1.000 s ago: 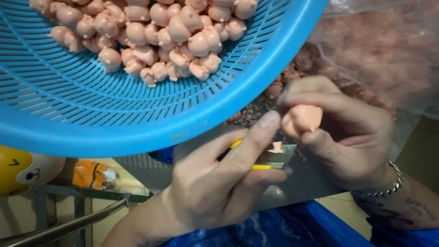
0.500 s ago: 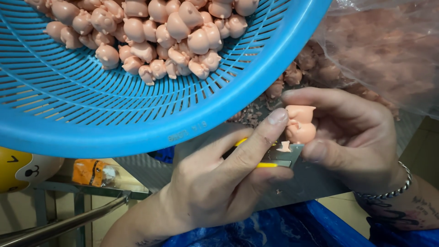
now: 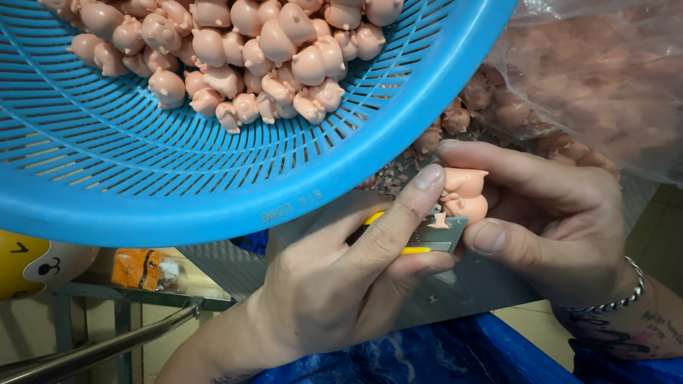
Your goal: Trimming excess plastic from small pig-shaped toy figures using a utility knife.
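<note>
Below my hands runs a grey work surface (image 3: 469, 291) with blue sheeting (image 3: 427, 355) at its near edge; above it a big blue slotted basket (image 3: 178, 163) fills most of what I see. My left hand (image 3: 334, 284) is closed around a yellow-handled knife (image 3: 398, 238), fingers curled tight, forefinger stretched along it so the tip rests against a small pink pig figure (image 3: 462, 195); the grey blade (image 3: 441, 235) lies just under the pig, with a pink sliver on it. My right hand (image 3: 548, 213) pinches that pig between thumb and fingers, closed narrowly on it, a metal bracelet (image 3: 612, 299) at the wrist; the pig sits between both hands, just below the basket's rim. Inside the basket lies a heap of pink pigs (image 3: 263, 57); to the right a clear plastic bag (image 3: 605, 78) holds more of them, blurred; pink scraps (image 3: 398, 174) lie behind my fingers. The basket's edge hides part of my left knuckles' far side. Both wrists come up from below, the hands meeting knuckle to knuckle.
</note>
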